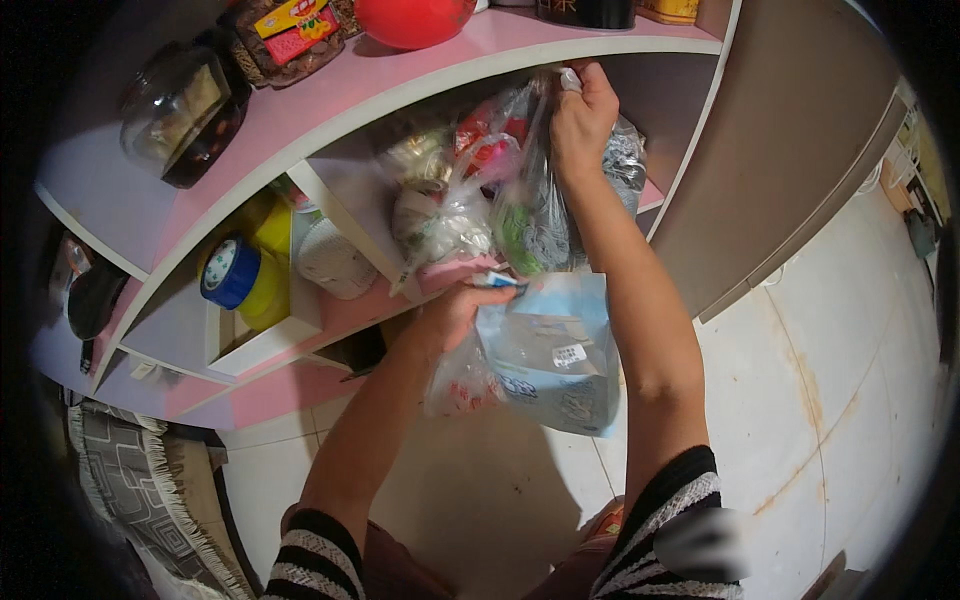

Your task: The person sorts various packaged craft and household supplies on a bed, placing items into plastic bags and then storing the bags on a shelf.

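My left hand (462,312) is closed on the top edge of a light blue printed packet (560,350), which hangs in front of the shelf with a white label on its face. A thin clear plastic bag (465,385) with red print hangs beside the packet, below the same hand. Higher up, my right hand (585,118) pinches the gathered top of a clear plastic bag (545,205) with grey and green contents. Against it, inside the compartment, lies a knotted clear bag (455,220) of whitish things. Red and pink wrapped items (492,140) show behind.
A curved pink and white shelf unit (420,85) spans the view. Jars (185,110) and a red round object (415,20) stand on top. A yellow container with blue tape (245,280) sits in the left compartment. A brown panel (790,150) rises at right, above white tiles (800,400).
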`<state>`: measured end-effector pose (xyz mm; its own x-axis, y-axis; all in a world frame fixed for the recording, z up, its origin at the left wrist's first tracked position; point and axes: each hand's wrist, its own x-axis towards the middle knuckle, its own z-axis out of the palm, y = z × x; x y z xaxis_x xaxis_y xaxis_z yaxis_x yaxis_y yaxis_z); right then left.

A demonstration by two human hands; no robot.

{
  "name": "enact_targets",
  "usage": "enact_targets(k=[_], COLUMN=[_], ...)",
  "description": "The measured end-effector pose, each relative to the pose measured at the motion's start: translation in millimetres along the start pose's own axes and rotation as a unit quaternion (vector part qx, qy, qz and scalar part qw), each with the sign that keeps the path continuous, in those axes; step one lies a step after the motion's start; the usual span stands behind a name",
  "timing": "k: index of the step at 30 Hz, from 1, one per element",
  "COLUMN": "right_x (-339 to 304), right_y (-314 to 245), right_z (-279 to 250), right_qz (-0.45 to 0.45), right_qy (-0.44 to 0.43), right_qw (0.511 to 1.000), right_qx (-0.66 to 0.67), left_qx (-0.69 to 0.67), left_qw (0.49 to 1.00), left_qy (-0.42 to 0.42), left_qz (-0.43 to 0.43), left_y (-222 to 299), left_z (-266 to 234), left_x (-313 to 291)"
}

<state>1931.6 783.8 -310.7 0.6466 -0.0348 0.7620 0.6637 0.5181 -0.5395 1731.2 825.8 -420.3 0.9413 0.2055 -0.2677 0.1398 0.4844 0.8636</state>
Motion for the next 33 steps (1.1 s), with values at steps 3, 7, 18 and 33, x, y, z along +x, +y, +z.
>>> enact_targets(k=[3,7,18,33], right_x=[-6.7,15.4,-22.2,-27.8], right_y=[-4.7,25.2,12.8,-13.3], right_z=[7.6,9.6,-46.5,-83.3], right_qz=[0.049,0.100,-0.059,-0.053], right_qy=[-0.007,-0.185,-0.305,-0.225], right_qw=[0.993,0.977,0.894,0.905], right_qx=[0.103,0.047,-0.324,-0.357], left_qx=[-0.051,-0.135,-0.245,-0.148], left_qw=[0.998,0.987,0.956,0.951], left_qy=[-0.013,0.025,0.098,0.175], left_qz=[-0.043,0.082,0.127,0.206], left_y=[-11.7,-2.3,17.9,37.2], left_z=[-2.0,3.0,0.0,12.2], left_x=[11.3,23.2,16.6,-35.7])
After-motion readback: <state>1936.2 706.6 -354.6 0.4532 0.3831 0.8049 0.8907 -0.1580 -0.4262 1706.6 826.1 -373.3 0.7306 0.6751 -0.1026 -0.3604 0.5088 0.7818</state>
